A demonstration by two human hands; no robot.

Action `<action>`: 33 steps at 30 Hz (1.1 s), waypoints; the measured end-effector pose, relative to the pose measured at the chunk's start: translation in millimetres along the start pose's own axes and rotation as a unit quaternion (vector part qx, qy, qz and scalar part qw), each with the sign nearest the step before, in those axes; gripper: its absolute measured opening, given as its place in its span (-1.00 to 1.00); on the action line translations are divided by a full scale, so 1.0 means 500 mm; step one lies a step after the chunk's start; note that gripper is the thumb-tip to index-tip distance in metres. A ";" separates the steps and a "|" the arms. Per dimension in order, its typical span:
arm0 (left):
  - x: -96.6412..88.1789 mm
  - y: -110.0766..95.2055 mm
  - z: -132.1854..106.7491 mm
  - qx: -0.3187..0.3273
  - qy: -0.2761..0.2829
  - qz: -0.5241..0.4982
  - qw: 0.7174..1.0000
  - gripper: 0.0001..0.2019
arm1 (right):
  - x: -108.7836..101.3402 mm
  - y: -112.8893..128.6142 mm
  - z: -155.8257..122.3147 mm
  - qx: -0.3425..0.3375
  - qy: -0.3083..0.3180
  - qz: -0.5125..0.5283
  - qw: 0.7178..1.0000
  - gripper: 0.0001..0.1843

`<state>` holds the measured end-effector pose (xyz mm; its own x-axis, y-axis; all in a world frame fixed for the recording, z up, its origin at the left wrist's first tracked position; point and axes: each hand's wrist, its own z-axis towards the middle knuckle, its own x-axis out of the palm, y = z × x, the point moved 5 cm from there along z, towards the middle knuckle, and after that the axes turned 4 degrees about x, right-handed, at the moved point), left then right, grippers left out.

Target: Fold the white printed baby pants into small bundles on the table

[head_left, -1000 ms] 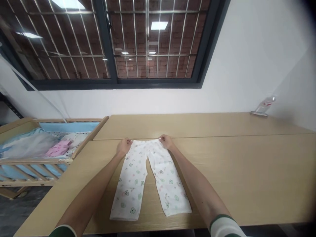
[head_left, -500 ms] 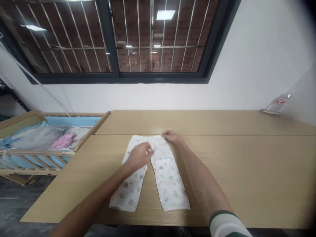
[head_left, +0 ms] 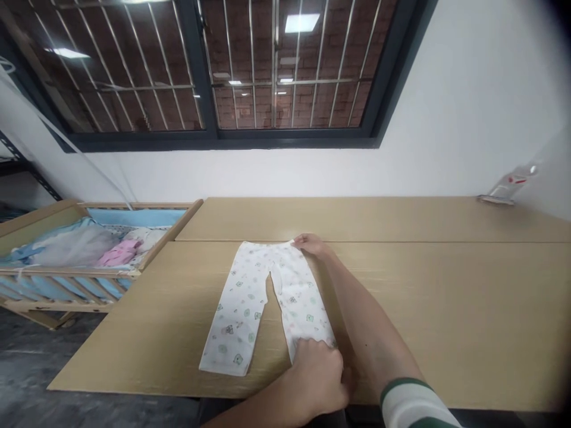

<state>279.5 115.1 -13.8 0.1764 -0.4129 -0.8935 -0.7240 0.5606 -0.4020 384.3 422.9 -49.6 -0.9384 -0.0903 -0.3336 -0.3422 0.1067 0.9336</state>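
A pair of small white baby trousers with green and grey animal prints lies spread on the wooden table, waist away from me and legs towards me. At the waistband's right corner, my right hand pinches the fabric between thumb and fingers. My left hand has its fingers curled over the bottom of the right trouser leg, closed on the cloth there. That leg's hem is hidden under it. The left trouser leg lies flat, untouched.
The wooden table has a seam running across it. Left of it stands a wooden cot with blue lining, bedding and a pink cloth. A clear plastic packet rests at the back right. Behind is a barred window.
My left hand has moved from above the crotch of the trousers down and right to the right leg's bottom. My right hand stays at the waistband corner.
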 end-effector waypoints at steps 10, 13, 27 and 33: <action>-0.048 0.030 -0.050 -0.004 -0.116 -0.175 0.978 -0.68 | 0.015 0.040 -0.046 -0.002 -0.039 -0.006 0.999 -0.76; -0.070 0.061 -0.104 -0.011 -0.163 -0.305 0.938 -0.66 | 0.035 0.077 -0.050 -0.011 -0.038 -0.016 0.999 -0.78; -0.058 0.255 -0.326 -0.106 -0.290 -0.458 0.833 -0.52 | 0.300 0.204 -0.005 -0.087 -0.077 -0.149 0.982 -0.82; -0.020 0.334 -0.366 -0.175 -0.305 -0.398 0.847 -0.50 | 0.381 0.203 0.006 -0.116 -0.088 -0.228 0.963 -0.85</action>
<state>35.0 81.6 -35.1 0.9366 -0.0513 -0.3465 -0.3476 -0.0134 -0.9376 170.5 419.7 -18.8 -0.6945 0.0953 -0.7132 -0.7190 -0.1303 0.6827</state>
